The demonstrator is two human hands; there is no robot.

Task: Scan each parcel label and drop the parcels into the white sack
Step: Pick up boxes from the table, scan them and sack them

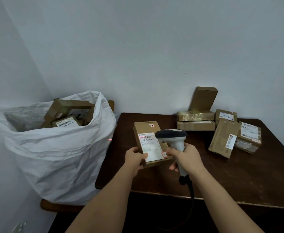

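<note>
Plain pale grey-white walls (138,47), two meeting in a corner at left, approx above the sack's spot. No pics or fittings visible on them; a tiny dark speck on the rear wall, right of centre. Light is dim, cool, even, w/ soft shading toward the upper left. Dark brown wooden table (222,174) stands vs the rear wall at right; top is glossy but scuffed, front edge worn w/ pale chipped patches along the rim. Under the front edge it's nearly black, no detail. A lower brown wooden seat (53,206) sits left of the table, its rounded edge showing. Floor at bottom left is pale, blurred.
</note>
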